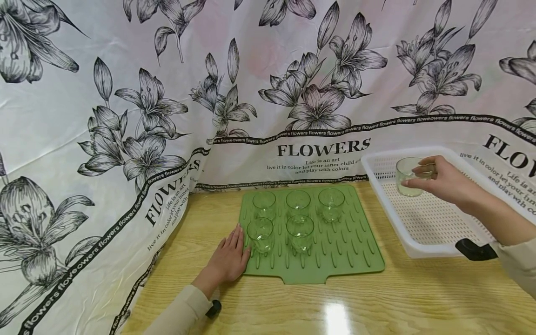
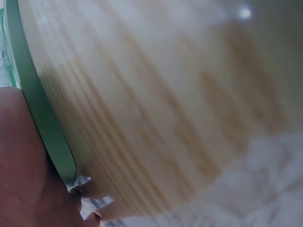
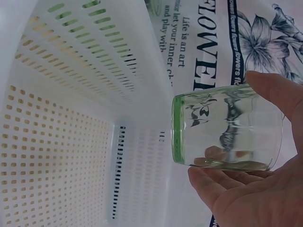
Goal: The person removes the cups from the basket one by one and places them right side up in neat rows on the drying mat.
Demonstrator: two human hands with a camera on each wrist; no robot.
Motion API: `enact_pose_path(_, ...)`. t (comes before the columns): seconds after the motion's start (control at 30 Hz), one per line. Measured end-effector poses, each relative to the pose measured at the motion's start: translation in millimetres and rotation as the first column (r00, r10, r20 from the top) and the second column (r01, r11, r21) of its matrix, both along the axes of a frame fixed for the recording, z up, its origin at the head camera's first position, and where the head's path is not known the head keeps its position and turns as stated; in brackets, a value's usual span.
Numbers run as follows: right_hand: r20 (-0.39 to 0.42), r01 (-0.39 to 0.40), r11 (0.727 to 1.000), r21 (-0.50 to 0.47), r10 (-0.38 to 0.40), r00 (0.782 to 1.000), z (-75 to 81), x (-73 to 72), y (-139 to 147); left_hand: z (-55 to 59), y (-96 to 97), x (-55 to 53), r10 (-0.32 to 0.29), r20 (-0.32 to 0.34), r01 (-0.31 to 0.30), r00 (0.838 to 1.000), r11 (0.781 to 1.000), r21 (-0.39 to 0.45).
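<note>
In the head view my right hand (image 1: 439, 179) grips a clear glass (image 1: 406, 179) over the white basket (image 1: 398, 223). The right wrist view shows this glass (image 3: 227, 130) between the thumb and fingers, its green-tinted base turned toward the basket. My left hand (image 1: 230, 256) rests along the left edge of a green drying mat (image 1: 347, 251), fingers fairly straight. Several clear glasses stand on the mat: three in the back row, such as the rightmost one (image 1: 331, 204), and two in front, the left one (image 1: 260, 235) close to my left hand.
The mat and basket stand on a wood-grain table (image 1: 268, 307). A flower-printed cloth (image 1: 234, 93) hangs behind and along the left side. The basket, with perforated walls and floor, is to the right of the mat.
</note>
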State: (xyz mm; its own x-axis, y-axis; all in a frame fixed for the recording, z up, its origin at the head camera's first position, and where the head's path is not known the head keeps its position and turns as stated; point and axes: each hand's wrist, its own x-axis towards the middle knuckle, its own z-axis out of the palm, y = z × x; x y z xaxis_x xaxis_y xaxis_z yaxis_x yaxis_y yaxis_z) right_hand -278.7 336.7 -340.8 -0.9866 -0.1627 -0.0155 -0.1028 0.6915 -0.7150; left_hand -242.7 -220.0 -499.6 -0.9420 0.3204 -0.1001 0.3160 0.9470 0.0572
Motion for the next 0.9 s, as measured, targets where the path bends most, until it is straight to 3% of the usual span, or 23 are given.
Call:
enact_pose_path(0.57,-0.017,-0.029,0.999,-0.037,0.028,0.999,7.0,10.6,-11.8,-2.1,0.1,1.8,0.003,-0.015,-0.003,1.0,1.0,0.001)
enact_pose_path(0.9,-0.025,-0.053,0.996,-0.074,0.051,0.998,13.6,21.0,-26.5,0.2,0.7,-0.6,0.012,0.024,-0.012,1.0,1.0,0.013)
